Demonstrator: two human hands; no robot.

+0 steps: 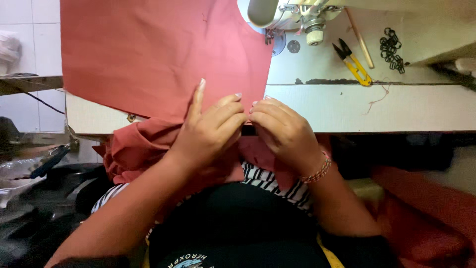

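The red cloth [158,54] is spread over the table [377,106], its near edge pinched by the left hand [210,131] and the right hand [285,131]. It is judged light, limp and easily creased, best held along that edge.

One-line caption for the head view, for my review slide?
Both hands, left hand and right hand, pinch the edge of a red fabric panel at a sewing machine table.

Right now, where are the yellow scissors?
In the head view, the yellow thread snips lie on the sewing table, upper right, between the wooden stick and the sewing machine.
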